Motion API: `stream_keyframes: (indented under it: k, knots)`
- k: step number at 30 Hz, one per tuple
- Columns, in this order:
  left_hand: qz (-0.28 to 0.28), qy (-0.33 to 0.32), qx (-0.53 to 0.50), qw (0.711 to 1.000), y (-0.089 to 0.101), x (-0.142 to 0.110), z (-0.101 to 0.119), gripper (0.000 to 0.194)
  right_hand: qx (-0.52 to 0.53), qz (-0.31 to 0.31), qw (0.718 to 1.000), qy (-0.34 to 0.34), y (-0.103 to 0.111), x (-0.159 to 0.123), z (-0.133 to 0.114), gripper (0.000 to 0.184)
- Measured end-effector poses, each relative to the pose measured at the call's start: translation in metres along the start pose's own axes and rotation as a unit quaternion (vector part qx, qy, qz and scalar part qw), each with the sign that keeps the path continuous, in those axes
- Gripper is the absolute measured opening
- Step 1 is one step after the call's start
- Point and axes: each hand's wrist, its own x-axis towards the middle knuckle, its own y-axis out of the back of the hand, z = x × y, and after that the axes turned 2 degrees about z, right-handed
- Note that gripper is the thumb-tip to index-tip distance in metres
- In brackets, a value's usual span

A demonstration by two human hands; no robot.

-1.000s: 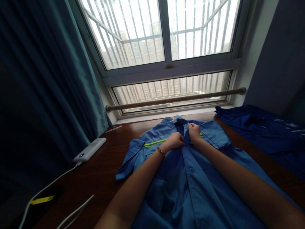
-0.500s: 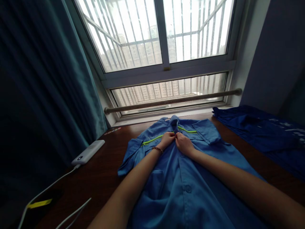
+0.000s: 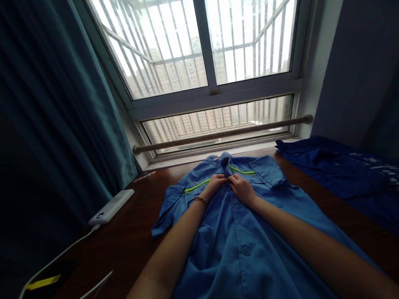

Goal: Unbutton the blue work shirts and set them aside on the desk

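Note:
A blue short-sleeved shirt (image 3: 218, 249) with bright green chest stripes lies spread out front side up, its collar (image 3: 225, 158) pointing towards the window. My left hand (image 3: 215, 183) pinches the front opening just below the collar. Right beside it, my right hand (image 3: 241, 189) grips the other edge of the same opening, fingertips almost meeting the left ones. Whatever sits between the fingertips is too small to make out. Lower on the front, a button (image 3: 246, 250) shows on the placket.
Dark blue folded clothing (image 3: 336, 170) lies at the right. A white power bank (image 3: 112, 206) with a plugged-in cable (image 3: 62, 254) rests at the left on the brown wooden surface (image 3: 131, 245). A curtain (image 3: 102, 124) hangs at the left, and a rail (image 3: 224, 133) crosses the window.
The view has shifted slightly. Both hands stay at the shirt's front opening below the collar, with only small finger movement.

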Motion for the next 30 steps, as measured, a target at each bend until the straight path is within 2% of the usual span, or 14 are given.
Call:
stream_keyframes:
  k: [7,12,14,17,20,24,30]
  knots:
    - [-0.026,0.021,-0.036,0.999,0.005,-0.003,0.005,0.023,0.054,0.046,0.997,0.015,-0.004,-0.001,0.003,0.019]
    - [-0.043,-0.005,-0.036,0.998,0.002,0.002,-0.004,0.023,0.039,0.058,0.998,0.003,-0.005,-0.001,0.004,0.019]
    - [-0.029,-0.028,-0.013,0.999,0.0,0.003,-0.009,0.025,0.03,0.053,0.998,-0.004,-0.005,-0.001,0.005,0.018]
    - [0.028,-0.076,0.07,0.994,-0.005,0.001,-0.014,0.024,0.021,0.04,0.999,-0.013,-0.006,0.0,0.006,0.017]
    - [0.078,-0.119,0.177,0.974,-0.008,-0.002,-0.014,0.022,0.018,0.03,0.999,-0.019,-0.008,0.0,0.008,0.016]
    - [0.111,-0.169,0.295,0.934,-0.01,-0.007,-0.011,0.022,0.049,0.026,0.998,-0.024,-0.01,0.002,0.011,0.015]
    - [0.121,-0.222,0.358,0.899,-0.011,-0.012,-0.009,0.019,0.11,0.02,0.994,-0.022,-0.01,0.005,0.016,0.015]
